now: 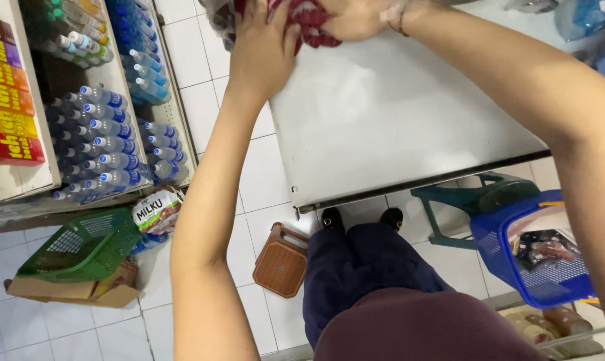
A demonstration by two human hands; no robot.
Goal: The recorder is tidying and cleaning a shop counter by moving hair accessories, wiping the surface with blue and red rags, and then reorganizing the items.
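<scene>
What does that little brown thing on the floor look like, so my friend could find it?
Start at the big white table and look down at the tiled floor by its near left corner. The small brown stool lies there beside the person's dark trousers; it alone is square, brown and grid-patterned.

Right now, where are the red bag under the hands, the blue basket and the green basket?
Red bag (312, 27), head view: crumpled middle showing between the hands.
Blue basket (499, 257), head view: its mesh side wall, at the right by the table.
Green basket (82, 247), head view: its mesh wall, on the cardboard box at the left.
</scene>
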